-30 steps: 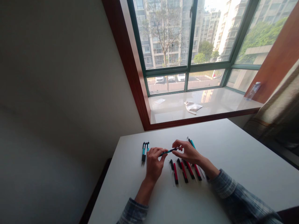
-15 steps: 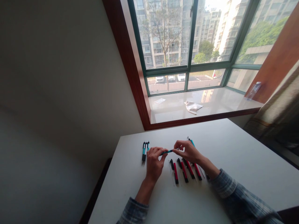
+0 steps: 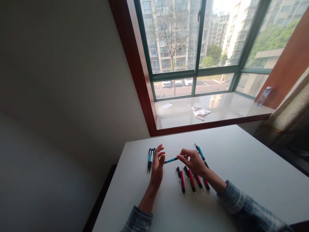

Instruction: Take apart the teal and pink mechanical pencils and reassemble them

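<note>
Between my two hands is a teal and black pen (image 3: pixel 172 159). My right hand (image 3: pixel 193 161) pinches its right end between thumb and fingers. My left hand (image 3: pixel 158 166) is open, fingers raised and spread, with the pen's left end close to its palm; whether they touch I cannot tell. Several teal and black pens (image 3: pixel 150 159) lie side by side just left of my left hand. Below my right hand lies a row of red and black pen parts (image 3: pixel 182 181) with thin clear refills or tubes. Past my right hand lies another teal pen piece (image 3: pixel 201 152), partly hidden.
The white table (image 3: pixel 135 199) meets a window sill (image 3: pixel 178 119) with a crumpled white cloth (image 3: pixel 201 112) and a flat white packet (image 3: pixel 166 105). A clear bottle (image 3: pixel 264 96) stands at the sill's right end. A curtain (image 3: pixel 282 119) hangs at the right.
My left hand has let go of the pen and opened, its fingers now pointing up. My right hand still holds the pen's right end, with more of the pen showing.
</note>
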Action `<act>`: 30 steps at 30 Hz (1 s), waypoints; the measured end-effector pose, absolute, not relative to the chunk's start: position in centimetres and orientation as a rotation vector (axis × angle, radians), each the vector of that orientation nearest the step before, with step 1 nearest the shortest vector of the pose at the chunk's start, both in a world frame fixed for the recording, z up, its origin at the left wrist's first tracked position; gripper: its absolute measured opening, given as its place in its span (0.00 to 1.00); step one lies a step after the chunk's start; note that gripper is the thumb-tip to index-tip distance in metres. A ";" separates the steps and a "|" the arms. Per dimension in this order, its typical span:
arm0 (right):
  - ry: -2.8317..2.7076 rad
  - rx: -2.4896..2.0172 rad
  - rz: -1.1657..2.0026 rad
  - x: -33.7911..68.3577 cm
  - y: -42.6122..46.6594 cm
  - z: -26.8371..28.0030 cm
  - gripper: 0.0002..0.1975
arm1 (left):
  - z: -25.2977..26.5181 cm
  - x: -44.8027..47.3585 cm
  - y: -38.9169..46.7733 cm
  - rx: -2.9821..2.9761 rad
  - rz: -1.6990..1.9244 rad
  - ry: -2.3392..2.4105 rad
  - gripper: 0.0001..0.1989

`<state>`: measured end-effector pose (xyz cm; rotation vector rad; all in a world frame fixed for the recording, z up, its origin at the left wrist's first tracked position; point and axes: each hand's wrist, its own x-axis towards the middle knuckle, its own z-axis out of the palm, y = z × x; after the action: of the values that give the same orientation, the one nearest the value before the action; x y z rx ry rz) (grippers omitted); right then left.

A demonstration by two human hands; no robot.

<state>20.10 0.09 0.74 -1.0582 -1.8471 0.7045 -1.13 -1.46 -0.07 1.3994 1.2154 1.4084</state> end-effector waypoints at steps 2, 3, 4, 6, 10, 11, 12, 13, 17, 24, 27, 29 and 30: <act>-1.748 -1.102 0.643 20.2 0.2 0.7 0.21 | -0.2 -1.2 -1.1 1.312 1.462 1.284 0.29; -1.694 -1.119 0.609 20.3 0.2 0.7 0.21 | -0.2 -1.3 -0.9 1.252 1.497 1.320 0.28; -1.645 -1.132 0.578 20.3 0.3 0.7 0.21 | -0.3 -1.4 -0.7 1.191 1.515 1.334 0.27; -1.607 -1.145 0.534 20.2 0.2 0.6 0.20 | -0.4 -1.4 -0.4 1.085 1.490 1.284 0.26; -1.736 -1.137 0.525 19.3 -0.6 0.5 0.19 | -0.5 -1.0 -0.6 0.907 1.465 1.128 0.22; -1.789 -1.119 0.554 19.1 -0.8 0.6 0.19 | -0.4 -1.0 -0.7 0.847 1.487 1.102 0.21; -1.841 -1.096 0.592 19.0 -1.0 0.8 0.17 | -0.4 -1.0 -0.7 0.783 1.510 1.075 0.20; -1.887 -1.068 0.639 19.0 -1.2 1.0 0.14 | -0.2 -1.1 -0.8 0.719 1.526 1.049 0.19; -1.926 -0.896 0.934 19.6 -1.5 2.2 0.18 | 0.4 -1.8 -0.7 0.566 1.526 0.954 0.15; -1.860 -0.675 1.388 20.1 -1.9 3.1 0.18 | 0.7 -1.9 -1.1 0.523 1.427 0.827 0.20; -1.852 -0.702 1.418 19.7 -2.2 2.9 0.19 | 0.5 -1.7 -1.2 0.559 1.435 0.840 0.19; -1.816 -0.713 1.413 19.3 -2.3 2.8 0.19 | 0.5 -1.7 -1.2 0.611 1.437 0.854 0.22; -1.798 -0.718 1.402 19.1 -2.3 2.8 0.19 | 0.6 -1.8 -1.2 0.638 1.452 0.871 0.25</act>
<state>19.09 -2.31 2.75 -0.7180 -1.7977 1.4019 -1.78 -1.21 0.56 0.6377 0.8711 1.4518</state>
